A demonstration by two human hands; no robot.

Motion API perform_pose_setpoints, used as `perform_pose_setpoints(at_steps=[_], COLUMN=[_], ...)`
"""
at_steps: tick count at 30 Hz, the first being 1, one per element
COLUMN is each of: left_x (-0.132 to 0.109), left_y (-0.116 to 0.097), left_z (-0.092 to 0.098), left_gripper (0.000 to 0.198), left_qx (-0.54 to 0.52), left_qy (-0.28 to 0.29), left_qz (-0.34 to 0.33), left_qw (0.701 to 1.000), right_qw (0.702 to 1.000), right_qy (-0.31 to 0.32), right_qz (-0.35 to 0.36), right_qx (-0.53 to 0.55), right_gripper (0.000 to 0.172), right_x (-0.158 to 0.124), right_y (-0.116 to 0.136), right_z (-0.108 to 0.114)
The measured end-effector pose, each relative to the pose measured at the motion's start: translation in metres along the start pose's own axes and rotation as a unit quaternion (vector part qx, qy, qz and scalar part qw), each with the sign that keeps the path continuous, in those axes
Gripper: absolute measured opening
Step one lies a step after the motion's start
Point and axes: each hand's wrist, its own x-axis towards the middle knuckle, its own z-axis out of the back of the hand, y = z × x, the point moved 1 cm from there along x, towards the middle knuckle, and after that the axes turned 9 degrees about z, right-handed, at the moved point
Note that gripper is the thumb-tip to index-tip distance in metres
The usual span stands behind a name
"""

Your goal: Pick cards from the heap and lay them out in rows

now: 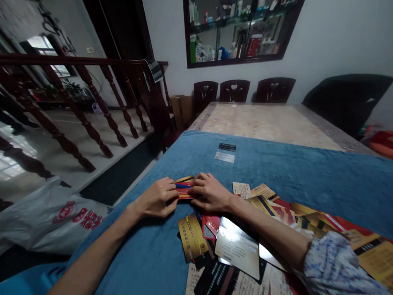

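1. A pale wall [342,45] rises behind the pile, with a glass cabinet [236,63] set into it.
2. The table [261,124] stretches away beyond the pile, its stone-like top showing at the far end.
3. A blue cloth [311,175] covers the near part and lies under the pile.
4. A white bag [60,220] sits left of the pile, well apart.
5. The pile [238,245] is a loose overlap of gold, red, black and silvery cards. The right sleeve [343,273] hangs over it and could drag cards askew if that arm draws back low.
6. Just beyond the pile's left end, the left hand [162,197] and right hand [211,192] curl around opposite ends of the held cards [184,193], gripping them. Fingers hide the ends; uneven pressure could slide these slick layers apart.
7. Farther beyond the pile, a silver card [225,157] and a black card [227,147] lie close together; a forward brush of the knuckles might shift them.
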Motion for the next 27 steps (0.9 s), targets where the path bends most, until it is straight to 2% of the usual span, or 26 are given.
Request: perform_pose_setpoints(at_steps=[5,8,11,21,27], left_x=[-0.002,-0.004,-0.006,-0.007,-0.005], left_y=[0.011,0.017,0.021,0.019,0.013], left_z=[-0.001,-0.003,-0.005,-0.005,-0.005], left_gripper=[0.017,0.019,0.026,0.032,0.049], left_qx=[-0.07,-0.08,-0.097,-0.103,-0.079], left_qy=[-0.093,-0.103,-0.083,-0.033,0.042], left_qz=[0.03,0.056,0.083,0.123,0.143], left_qw=[0.993,0.99,0.988,0.987,0.986], right_qw=[0.998,0.995,0.994,0.994,0.993], right_qy=[-0.047,-0.056,-0.055,-0.023,-0.019], right_qz=[-0.041,-0.073,-0.091,-0.111,-0.118], right_qx=[0.012,0.026,0.022,0.0,-0.015], right_gripper=[0.021,0.033,0.042,0.044,0.049], right_x=[0.0,-0.001,-0.002,-0.002,-0.001], right_y=[-0.007,-0.009,-0.01,-0.007,-0.003], right_z=[-0.007,-0.01,-0.011,-0.011,-0.01])
